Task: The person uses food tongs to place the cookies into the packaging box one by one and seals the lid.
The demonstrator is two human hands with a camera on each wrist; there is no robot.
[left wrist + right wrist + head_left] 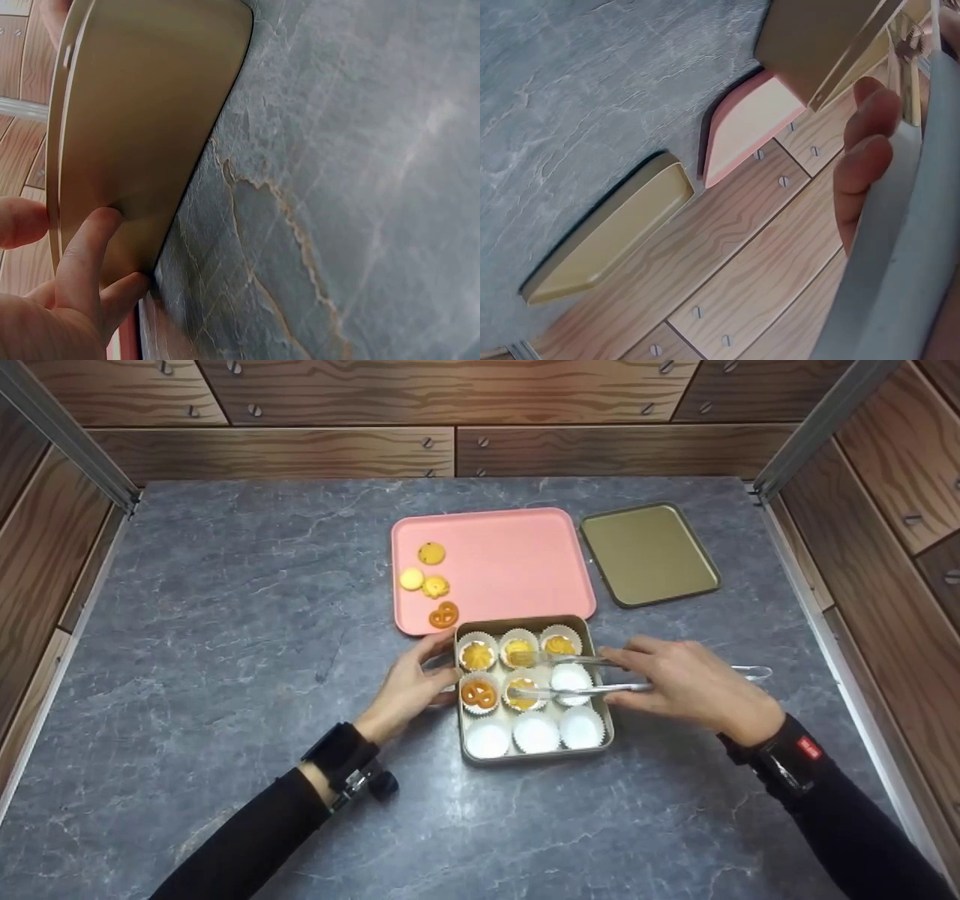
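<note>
A gold tin box (600, 701) sits mid-table with white paper cups in rows. The far row and two middle-row cups hold cookies (477, 655); the other cups (536, 732) are empty. My left hand (439, 667) holds the tin's left wall, thumb at the rim and fingers (90, 255) against the outer side (142, 127). My right hand (622, 675) grips metal tongs (577, 688). Their tips reach over the middle cups, around a cookie (523, 694); whether they touch it I cannot tell. In the right wrist view, a finger (862, 150) lies on the tongs (900, 247).
A pink tray (510, 562) lies just beyond the tin, with several cookies (431, 553) and a pretzel-shaped one (443, 615) at its left edge. The tin's lid (649, 553) lies upturned to the tray's right. Wood-patterned walls (450, 450) enclose the grey stone tabletop (240, 622).
</note>
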